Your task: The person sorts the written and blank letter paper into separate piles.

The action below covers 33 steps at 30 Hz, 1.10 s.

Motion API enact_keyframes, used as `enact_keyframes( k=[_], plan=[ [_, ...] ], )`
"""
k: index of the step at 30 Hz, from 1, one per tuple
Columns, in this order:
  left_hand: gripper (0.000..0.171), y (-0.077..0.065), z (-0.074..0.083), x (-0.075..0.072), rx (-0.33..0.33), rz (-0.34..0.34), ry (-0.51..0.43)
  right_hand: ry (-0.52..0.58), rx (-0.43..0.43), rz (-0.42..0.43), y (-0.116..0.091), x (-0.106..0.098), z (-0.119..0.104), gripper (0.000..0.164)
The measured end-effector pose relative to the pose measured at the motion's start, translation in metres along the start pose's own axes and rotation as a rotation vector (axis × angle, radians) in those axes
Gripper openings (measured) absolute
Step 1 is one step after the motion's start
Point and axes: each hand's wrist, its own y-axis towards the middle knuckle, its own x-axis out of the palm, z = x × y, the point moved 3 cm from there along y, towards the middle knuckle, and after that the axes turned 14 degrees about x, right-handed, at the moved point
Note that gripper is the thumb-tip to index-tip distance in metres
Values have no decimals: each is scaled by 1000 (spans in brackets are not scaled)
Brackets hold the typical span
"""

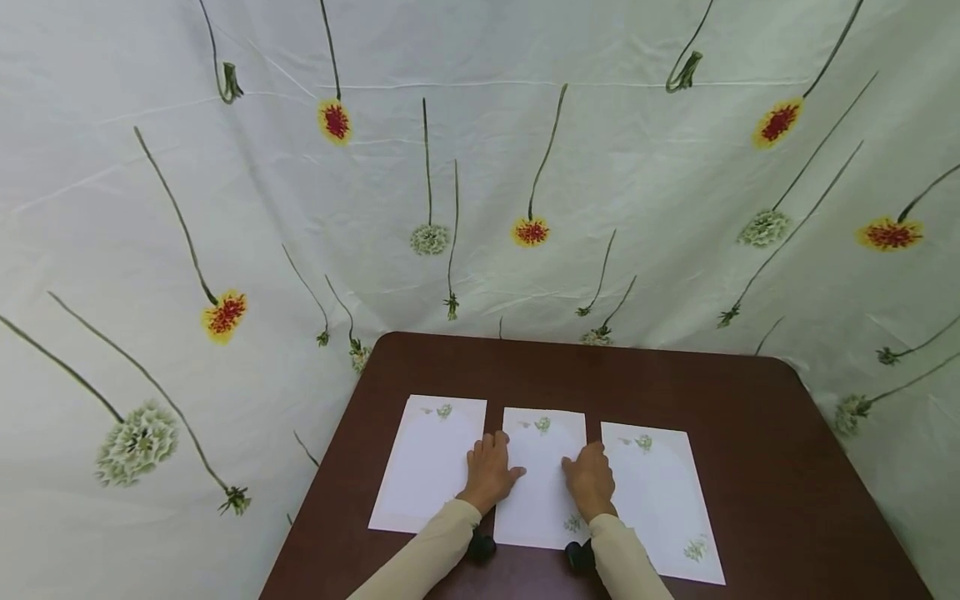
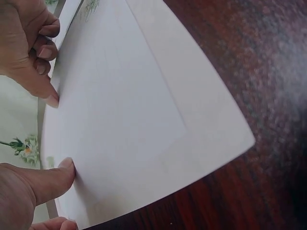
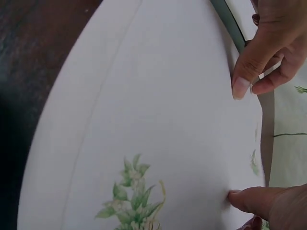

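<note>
A white sheet of paper with a pale border and green floral prints lies in the middle of the table, between both hands. My left hand grips its left edge, the thumb on top and the other fingers past the edge towards the left sheet. At the opposite edge my right hand pinches the same sheet, thumb on its face, fingers curled beyond the side. Both thumbs show on the paper in the left wrist view. A leafy floral print shows near one corner in the right wrist view.
A similar sheet of paper lies to the right, beside the right forearm. All three sit in a row on a dark brown table with rounded far corners. Behind it hangs a pale flower-printed cloth. Dark rounded objects sit at both wrists.
</note>
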Motion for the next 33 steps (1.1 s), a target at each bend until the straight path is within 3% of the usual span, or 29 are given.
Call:
enact_keyframes(
  k=[14, 21, 31, 33],
  plan=[
    [54, 0, 3, 5, -9, 2, -4, 114, 49, -44, 6, -5, 7, 58],
    [60, 0, 3, 7, -14, 20, 3, 207, 3, -22, 2, -11, 7, 40],
    [65, 1, -2, 9, -29, 4, -35, 235, 1, -133, 6, -17, 6, 51],
    [65, 2, -2, 9, -28, 9, -47, 230, -20, -135, 7, -18, 7, 46]
  ],
)
